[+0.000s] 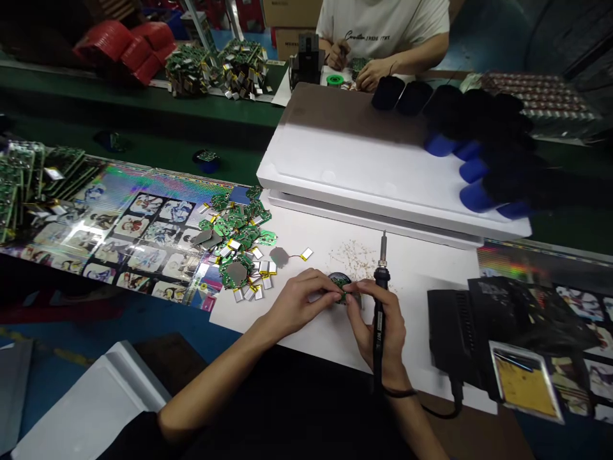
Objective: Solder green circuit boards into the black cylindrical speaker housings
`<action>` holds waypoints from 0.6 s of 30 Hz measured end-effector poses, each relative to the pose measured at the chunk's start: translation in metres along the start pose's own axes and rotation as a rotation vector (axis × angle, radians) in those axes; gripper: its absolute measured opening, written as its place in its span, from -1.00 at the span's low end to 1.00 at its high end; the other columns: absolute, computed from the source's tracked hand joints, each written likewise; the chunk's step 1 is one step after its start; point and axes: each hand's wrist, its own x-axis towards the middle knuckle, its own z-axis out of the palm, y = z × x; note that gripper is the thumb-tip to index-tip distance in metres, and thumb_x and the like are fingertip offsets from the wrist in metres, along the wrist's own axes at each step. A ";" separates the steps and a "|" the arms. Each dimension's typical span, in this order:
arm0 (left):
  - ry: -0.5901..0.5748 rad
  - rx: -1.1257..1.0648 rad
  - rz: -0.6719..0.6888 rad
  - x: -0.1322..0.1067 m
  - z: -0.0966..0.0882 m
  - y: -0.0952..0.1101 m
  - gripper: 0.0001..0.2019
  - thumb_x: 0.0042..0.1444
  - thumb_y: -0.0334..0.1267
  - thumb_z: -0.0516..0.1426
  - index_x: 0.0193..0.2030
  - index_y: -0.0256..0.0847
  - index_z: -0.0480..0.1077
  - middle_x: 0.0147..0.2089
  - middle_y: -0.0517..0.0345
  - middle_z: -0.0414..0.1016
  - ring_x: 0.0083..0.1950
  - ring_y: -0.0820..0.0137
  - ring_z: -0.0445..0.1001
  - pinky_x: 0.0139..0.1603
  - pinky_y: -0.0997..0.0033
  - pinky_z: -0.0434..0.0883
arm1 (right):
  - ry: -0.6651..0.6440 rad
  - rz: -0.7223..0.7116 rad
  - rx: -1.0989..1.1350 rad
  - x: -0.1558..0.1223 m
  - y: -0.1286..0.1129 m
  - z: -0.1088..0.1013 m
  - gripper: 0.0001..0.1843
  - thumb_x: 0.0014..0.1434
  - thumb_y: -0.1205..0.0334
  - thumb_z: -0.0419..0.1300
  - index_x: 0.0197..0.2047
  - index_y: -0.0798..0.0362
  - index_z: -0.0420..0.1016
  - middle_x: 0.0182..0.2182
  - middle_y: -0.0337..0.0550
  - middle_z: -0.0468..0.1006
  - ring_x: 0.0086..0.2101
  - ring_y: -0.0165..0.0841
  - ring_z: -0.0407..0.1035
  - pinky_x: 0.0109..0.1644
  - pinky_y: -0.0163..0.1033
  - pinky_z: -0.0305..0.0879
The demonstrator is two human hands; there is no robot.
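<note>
R hand [393, 329] w/ sldr. iron [380, 313] & L hand [302, 299] touch PCB [339, 281].

One soldering iron [378, 313], one green spool [334, 80], one co-worker [378, 25], and circuit boards [233, 220] too heaped to count

Circuit board [339, 280] being flanked by board pile [237, 230] at left, box [447, 329] at right, being backed by foam slab [354, 150].
</note>
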 end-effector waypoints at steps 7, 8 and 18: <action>-0.044 0.046 0.017 -0.005 -0.002 -0.005 -0.79 0.46 -0.17 0.20 0.02 -0.15 0.66 -0.03 -0.03 0.58 0.04 0.29 0.59 0.10 0.32 0.52 | -0.065 0.001 -0.001 0.003 -0.003 -0.001 -0.59 0.32 0.39 0.33 0.18 -0.12 0.47 -0.07 -0.18 0.71 -0.05 -0.25 0.66 0.13 -0.02 0.64; -0.052 0.057 0.024 -0.006 -0.003 -0.006 -0.79 0.46 -0.18 0.19 0.03 -0.15 0.66 -0.02 -0.03 0.57 0.04 0.29 0.58 0.10 0.33 0.51 | -0.072 -0.003 -0.001 0.002 -0.003 -0.001 -0.58 0.32 0.39 0.33 0.18 -0.13 0.47 -0.07 -0.18 0.71 -0.05 -0.25 0.66 0.13 -0.03 0.64; -0.088 0.093 0.063 -0.006 -0.006 -0.005 -0.78 0.48 -0.17 0.17 0.01 -0.15 0.64 -0.02 -0.03 0.57 0.05 0.28 0.56 0.13 0.30 0.49 | -0.057 0.015 0.002 0.000 -0.005 -0.002 -0.55 0.30 0.40 0.35 0.19 -0.12 0.45 -0.15 -0.22 0.69 -0.13 -0.28 0.66 0.07 -0.09 0.64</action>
